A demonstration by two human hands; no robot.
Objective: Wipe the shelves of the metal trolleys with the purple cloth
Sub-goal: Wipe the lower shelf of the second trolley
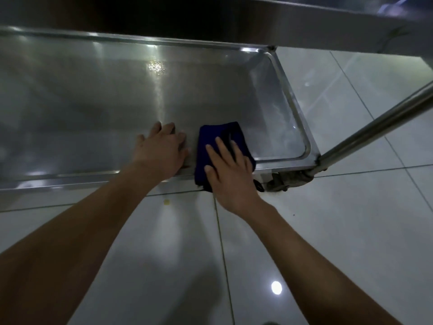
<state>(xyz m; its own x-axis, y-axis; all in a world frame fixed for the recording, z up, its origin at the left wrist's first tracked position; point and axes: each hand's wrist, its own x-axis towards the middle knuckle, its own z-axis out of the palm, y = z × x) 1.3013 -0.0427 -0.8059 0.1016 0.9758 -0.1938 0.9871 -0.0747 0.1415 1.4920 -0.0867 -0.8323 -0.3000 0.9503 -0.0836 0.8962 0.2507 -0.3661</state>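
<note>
Hands: two, left [161,148], right [230,174]; one purple cloth [220,139]; one shelf [93,95].

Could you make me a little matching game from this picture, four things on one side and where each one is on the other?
Things:
1. cloth
2. left hand
3. right hand
4. pole

Places:
A. flat on the bare shelf, beside the cloth
B. slanting up at the trolley's right corner
C. pressing on the cloth
D. on the shelf's near edge, under a hand

Pairs: 1-D, 2-A, 3-C, 4-B
</note>
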